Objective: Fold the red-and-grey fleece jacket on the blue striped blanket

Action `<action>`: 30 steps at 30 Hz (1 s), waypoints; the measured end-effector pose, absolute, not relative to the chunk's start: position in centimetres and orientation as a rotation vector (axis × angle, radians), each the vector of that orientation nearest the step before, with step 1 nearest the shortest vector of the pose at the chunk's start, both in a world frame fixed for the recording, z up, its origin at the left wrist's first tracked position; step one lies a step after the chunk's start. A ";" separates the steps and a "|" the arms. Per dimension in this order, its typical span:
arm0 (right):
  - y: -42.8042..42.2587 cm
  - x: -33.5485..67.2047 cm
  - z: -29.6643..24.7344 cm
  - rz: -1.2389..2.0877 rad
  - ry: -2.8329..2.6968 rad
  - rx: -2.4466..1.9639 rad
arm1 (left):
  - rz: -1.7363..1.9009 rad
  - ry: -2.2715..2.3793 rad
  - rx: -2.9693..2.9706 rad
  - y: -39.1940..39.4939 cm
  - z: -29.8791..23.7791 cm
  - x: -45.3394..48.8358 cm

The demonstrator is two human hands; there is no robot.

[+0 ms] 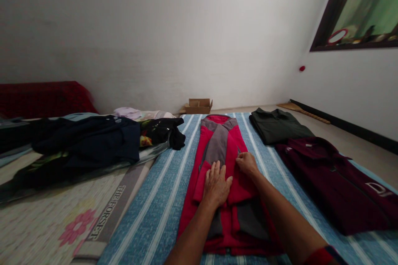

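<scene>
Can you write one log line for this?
left hand: flat on red jacket | right hand: pinching its fabric | blue striped mat

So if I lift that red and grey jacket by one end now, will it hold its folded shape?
Probably not. The red and grey jacket lies limp and creased under the left hand and right hand, so it looks floppy. Its fleece-like surface should grip the striped mat rather than slide, likely bunching if pushed.

Both bare forearms reach forward from the bottom edge, nearly side by side. The left hand (217,185) lies flat, palm down, fingers stretched out and close together, thumb spread toward the right. The right hand (247,162) sits a little further ahead, fingers curled under in a loose pinch, knuckles up, wrist slightly bent.
</scene>
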State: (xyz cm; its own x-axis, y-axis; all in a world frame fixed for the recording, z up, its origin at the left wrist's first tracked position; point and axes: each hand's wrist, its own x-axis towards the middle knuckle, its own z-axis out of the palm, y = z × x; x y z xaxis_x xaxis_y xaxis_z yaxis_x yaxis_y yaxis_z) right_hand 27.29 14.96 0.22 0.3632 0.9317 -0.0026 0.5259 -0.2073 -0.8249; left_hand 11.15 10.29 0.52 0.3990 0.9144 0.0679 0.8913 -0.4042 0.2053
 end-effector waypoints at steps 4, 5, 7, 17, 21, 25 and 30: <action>14.5 27.8 0.1 0.833 -1.125 -1.750 | 0.243 1.633 2.505 10.3 0.6 11.2; 14.3 27.9 0.2 0.866 -1.088 -1.712 | 0.245 1.632 2.505 10.3 0.6 11.2; 13.7 28.3 0.6 0.923 -1.038 -1.633 | 0.251 1.630 2.507 10.3 0.6 11.2; 4.7 28.2 5.0 1.416 -1.334 -1.213 | 0.245 1.645 2.501 10.5 0.4 11.2; -0.7 26.2 6.7 1.884 -1.653 -0.955 | 0.215 1.634 2.479 10.6 0.5 11.3; -2.7 24.9 7.6 1.597 -2.010 -1.043 | 0.222 1.629 2.483 10.8 0.6 11.3; -0.8 25.4 5.7 0.717 -2.014 -1.419 | 0.230 1.630 2.482 10.8 0.4 11.3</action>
